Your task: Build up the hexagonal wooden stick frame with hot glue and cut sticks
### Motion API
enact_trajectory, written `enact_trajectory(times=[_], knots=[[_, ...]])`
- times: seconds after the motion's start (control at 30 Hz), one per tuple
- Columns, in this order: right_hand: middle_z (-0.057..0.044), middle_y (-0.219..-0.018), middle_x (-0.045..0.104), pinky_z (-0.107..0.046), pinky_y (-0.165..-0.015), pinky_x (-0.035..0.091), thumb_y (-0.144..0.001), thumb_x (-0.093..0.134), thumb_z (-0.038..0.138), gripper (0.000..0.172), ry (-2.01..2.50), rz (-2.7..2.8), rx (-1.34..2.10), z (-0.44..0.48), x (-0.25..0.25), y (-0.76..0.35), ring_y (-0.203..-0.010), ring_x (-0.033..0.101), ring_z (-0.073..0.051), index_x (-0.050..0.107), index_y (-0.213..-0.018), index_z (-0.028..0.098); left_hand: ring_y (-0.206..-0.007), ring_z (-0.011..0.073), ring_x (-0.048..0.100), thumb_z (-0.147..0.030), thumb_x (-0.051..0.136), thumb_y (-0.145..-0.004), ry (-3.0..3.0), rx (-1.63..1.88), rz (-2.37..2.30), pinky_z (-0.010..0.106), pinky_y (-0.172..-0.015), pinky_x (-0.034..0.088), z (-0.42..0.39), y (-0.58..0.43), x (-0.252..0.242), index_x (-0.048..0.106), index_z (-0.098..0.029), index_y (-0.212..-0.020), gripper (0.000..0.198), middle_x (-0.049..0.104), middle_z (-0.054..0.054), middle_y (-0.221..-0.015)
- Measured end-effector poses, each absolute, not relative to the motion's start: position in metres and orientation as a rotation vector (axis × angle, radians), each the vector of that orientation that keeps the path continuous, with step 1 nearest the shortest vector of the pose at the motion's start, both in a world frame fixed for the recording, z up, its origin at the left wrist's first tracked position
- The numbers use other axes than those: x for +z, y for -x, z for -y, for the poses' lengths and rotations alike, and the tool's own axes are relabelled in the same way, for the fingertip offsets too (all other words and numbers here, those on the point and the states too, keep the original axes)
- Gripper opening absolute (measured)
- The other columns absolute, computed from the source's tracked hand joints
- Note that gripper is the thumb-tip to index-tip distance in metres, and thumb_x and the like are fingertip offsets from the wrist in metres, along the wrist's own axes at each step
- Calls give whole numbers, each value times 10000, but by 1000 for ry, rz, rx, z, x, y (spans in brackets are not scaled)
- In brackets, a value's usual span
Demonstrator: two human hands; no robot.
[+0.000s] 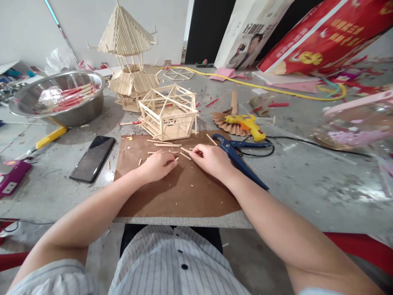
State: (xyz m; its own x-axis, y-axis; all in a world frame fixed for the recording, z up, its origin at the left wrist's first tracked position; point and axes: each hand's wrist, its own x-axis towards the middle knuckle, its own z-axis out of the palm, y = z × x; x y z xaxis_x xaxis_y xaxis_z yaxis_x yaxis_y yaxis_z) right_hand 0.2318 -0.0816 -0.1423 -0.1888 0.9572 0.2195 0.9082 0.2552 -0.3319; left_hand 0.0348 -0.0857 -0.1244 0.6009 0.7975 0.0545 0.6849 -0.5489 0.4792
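Note:
Both my hands rest on a brown board (pixel 172 196) on the grey table. My left hand (pixel 159 164) is curled, its fingertips pinching a short wooden stick (pixel 174 159). My right hand (pixel 210 159) is closed too, its fingertips on another thin stick (pixel 186 150) lying on the board. Several more loose sticks (pixel 164 144) lie just beyond my hands. A hexagonal frame of wooden sticks (pixel 168 110) stands at the board's far edge, and a stick-built pagoda model (pixel 129 61) rises behind it.
Blue-handled cutters (pixel 238 157) lie right of my right hand, with a yellow glue gun (pixel 245 124) and its black cord beyond. A black phone (pixel 92 157) lies left of the board. A steel bowl (pixel 58 98) holding red sticks sits far left. A clear container (pixel 359 123) stands at right.

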Motion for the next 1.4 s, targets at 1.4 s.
enact_trajectory(times=[1.4], knots=[[-14, -754, 678, -254, -584, 366, -780, 483, 335, 190, 1675, 2205, 345, 78, -147, -235, -683, 599, -169, 640, -779, 227, -496, 49, 469, -338, 641, -666, -1351, 778, -1105, 196, -528, 376, 72, -28, -122, 616, -116, -695, 225, 548, -20, -579]])
